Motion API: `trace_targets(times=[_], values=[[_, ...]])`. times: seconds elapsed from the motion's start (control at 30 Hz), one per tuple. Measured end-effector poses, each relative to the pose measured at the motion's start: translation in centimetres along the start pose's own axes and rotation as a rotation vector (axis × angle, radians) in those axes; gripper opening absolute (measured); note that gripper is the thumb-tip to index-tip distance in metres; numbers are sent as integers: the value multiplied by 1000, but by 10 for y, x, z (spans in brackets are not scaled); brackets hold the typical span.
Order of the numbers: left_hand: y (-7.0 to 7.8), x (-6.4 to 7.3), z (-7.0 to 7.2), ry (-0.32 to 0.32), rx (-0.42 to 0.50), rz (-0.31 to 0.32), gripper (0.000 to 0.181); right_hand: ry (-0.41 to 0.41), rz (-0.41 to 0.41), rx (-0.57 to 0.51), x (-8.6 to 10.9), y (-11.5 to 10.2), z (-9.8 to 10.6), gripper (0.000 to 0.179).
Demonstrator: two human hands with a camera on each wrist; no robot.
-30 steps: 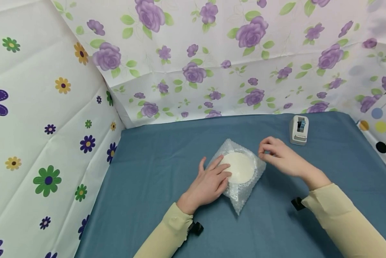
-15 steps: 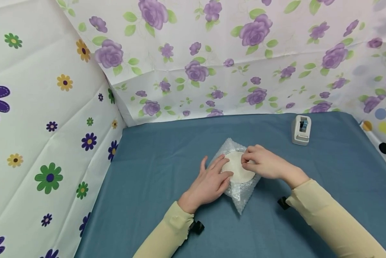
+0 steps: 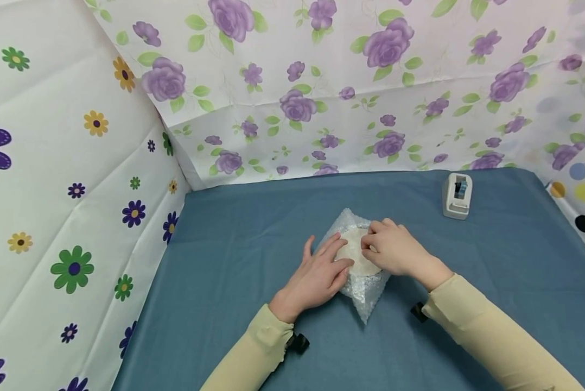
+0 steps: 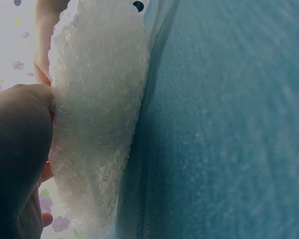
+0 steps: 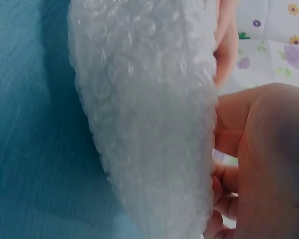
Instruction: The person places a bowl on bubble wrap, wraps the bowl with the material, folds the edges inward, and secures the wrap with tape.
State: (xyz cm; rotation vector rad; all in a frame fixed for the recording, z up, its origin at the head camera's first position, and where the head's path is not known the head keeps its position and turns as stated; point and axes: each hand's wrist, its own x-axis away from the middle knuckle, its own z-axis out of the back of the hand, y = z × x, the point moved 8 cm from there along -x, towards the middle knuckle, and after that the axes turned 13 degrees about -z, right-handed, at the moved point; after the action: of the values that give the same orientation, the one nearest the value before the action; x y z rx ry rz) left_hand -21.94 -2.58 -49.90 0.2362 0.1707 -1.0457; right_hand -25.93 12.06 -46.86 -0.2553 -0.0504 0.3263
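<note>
A bubble-wrapped bundle (image 3: pixel 366 293) lies on the blue cloth, with a round cream-coloured face (image 3: pixel 355 255) showing at its top. My left hand (image 3: pixel 314 279) rests on the left side of this face, fingers straight and spread. From the right, my right hand (image 3: pixel 395 250) reaches over the face with curled fingers, their tips down at its right part. In the right wrist view, the bent fingers (image 5: pixel 226 179) are right against the side of the bubble wrap (image 5: pixel 154 124). I cannot tell whether the right fingertips pinch anything. The left wrist view shows the bundle's bubbly side (image 4: pixel 99 99) beside my left thumb (image 4: pixel 30 114).
A white tape dispenser (image 3: pixel 457 196) stands at the back right of the blue-covered table (image 3: pixel 234 244). Flower-printed sheets (image 3: pixel 297 81) hang behind and along the left side. Dark wrist cameras sit under both cream sleeves (image 3: pixel 253 347).
My right hand has moved left from beside the bundle onto the right part of its round face. The left hand has stayed in place. The dispenser has not moved.
</note>
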Motion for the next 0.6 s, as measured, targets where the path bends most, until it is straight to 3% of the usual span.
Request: trace_targets(times=[0.6], values=[[-1, 0, -1, -5, -42, -13, 37, 24, -50, 138, 0, -11, -3, 14]])
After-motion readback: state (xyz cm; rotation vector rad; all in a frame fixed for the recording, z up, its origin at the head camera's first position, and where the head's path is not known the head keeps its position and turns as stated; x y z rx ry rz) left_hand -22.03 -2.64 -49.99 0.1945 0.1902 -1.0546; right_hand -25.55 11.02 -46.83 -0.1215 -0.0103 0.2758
